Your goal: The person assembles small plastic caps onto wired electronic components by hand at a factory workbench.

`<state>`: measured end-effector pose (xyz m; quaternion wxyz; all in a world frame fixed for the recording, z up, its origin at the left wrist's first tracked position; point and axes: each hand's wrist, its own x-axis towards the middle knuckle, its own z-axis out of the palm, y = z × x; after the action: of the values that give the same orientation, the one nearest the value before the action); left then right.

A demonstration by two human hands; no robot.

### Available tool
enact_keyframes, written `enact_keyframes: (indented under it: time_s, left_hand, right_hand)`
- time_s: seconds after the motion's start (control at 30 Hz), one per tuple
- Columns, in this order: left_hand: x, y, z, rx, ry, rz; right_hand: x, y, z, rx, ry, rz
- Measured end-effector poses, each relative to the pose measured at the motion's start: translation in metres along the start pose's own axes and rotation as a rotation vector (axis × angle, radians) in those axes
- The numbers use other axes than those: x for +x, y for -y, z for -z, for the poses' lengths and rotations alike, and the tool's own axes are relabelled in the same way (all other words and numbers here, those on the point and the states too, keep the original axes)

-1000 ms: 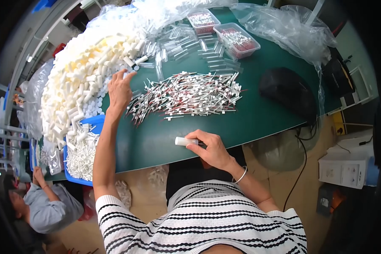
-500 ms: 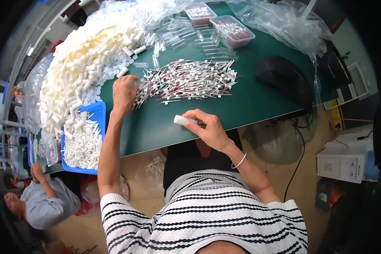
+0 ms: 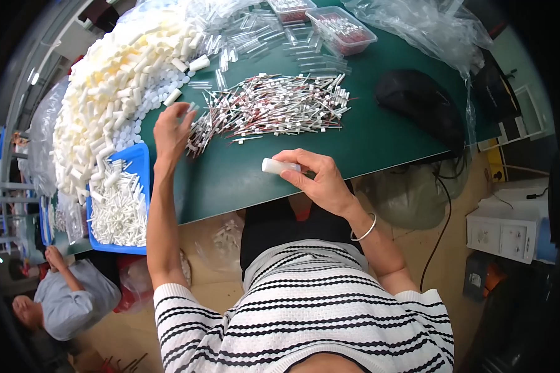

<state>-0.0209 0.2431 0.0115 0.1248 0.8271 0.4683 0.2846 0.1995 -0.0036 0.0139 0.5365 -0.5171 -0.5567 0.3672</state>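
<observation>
My right hand (image 3: pixel 320 180) is closed around a short white cylinder (image 3: pixel 271 166), held sideways above the table's front edge. A clear part seems to show at the end near my fingers. My left hand (image 3: pixel 170 133) is over the table at the left end of a pile of thin white-and-red sticks (image 3: pixel 274 107) with small white tabs. Thumb and fingers are curled in a pinch, with a small clear piece (image 3: pixel 192 107) at their tips, partly hidden. Beside that hand lies a big heap of cream-white cylinders (image 3: pixel 115 87), with round translucent white caps (image 3: pixel 158 94) along its edge.
A blue tray (image 3: pixel 144 180) of small white sticks stands left of my forearm. Clear tubes (image 3: pixel 252 38), a clear box (image 3: pixel 342 31) of sticks and plastic sheeting (image 3: pixel 423 28) lie at the back. A black bag-like thing (image 3: pixel 417 102) is at right. Another person (image 3: pixel 81 295) sits far left.
My left hand has shifted slightly left with its fingers still pinched. My right hand with the white cylinder has moved a little right. The whole view has tilted slightly.
</observation>
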Motion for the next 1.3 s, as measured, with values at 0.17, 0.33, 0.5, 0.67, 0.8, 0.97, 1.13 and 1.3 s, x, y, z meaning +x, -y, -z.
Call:
enact_keyframes:
  time_s: [0.17, 0.33, 0.5, 0.67, 0.8, 0.97, 1.13, 1.3]
  left_hand:
    - [-0.064, -0.088, 0.030, -0.902, 0.575, 0.043]
    - [-0.103, -0.113, 0.022, -1.101, 0.809, 0.214]
    - [-0.119, -0.112, 0.013, -1.024, 0.751, 0.206]
    - [-0.136, -0.122, 0.014, -0.694, 0.612, -0.056]
    - [-0.136, -0.122, 0.027, -0.630, 0.665, 0.016]
    - [-0.146, -0.124, 0.023, -0.738, 0.813, 0.081]
    - [-0.160, -0.122, 0.017, -0.736, 0.778, 0.087]
    - [-0.180, -0.125, 0.003, -0.546, 0.673, -0.023]
  right_hand:
    - [0.004, 0.015, 0.017, -0.056, -0.084, 0.055]
    - [0.005, 0.007, 0.012, -0.167, -0.014, 0.110]
    - [-0.004, 0.008, 0.017, -0.401, 0.062, 0.194]
    - [-0.008, 0.014, 0.008, -0.543, 0.124, 0.427]
    - [-0.009, 0.018, 0.019, -0.249, 0.252, 0.127]
    - [-0.019, 0.018, 0.010, 0.095, 0.341, -0.138]
    - [-0.028, 0.019, 0.010, 0.206, 0.331, -0.245]
    - [-0.038, 0.011, 0.008, 0.109, 0.380, -0.297]
